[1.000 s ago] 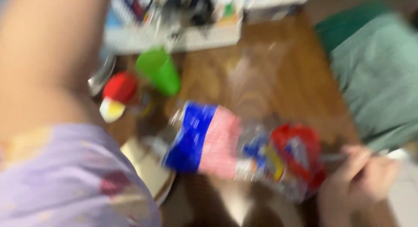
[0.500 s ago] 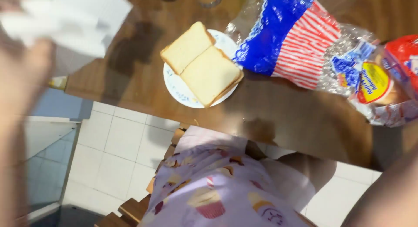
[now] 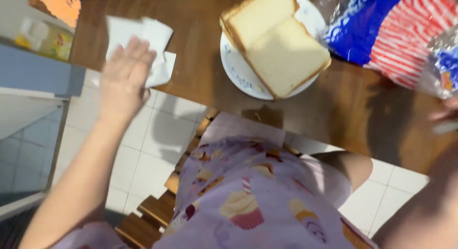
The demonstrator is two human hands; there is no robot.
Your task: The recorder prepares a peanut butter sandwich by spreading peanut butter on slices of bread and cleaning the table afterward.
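Head view: wooden table (image 3: 200, 82) over white tiled floor (image 3: 157, 134); right edge blurred, unclear.

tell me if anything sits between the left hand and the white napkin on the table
Nothing visible does: the left hand lies flat on the white napkin at the wooden table edge. The plate of bread slices sits apart, to its right.

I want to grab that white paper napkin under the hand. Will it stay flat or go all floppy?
Probably floppy: the napkin already lies crumpled and folded under the left hand. It looks thin, so likely very light, and it hangs over the table edge, so a push might slide it off.
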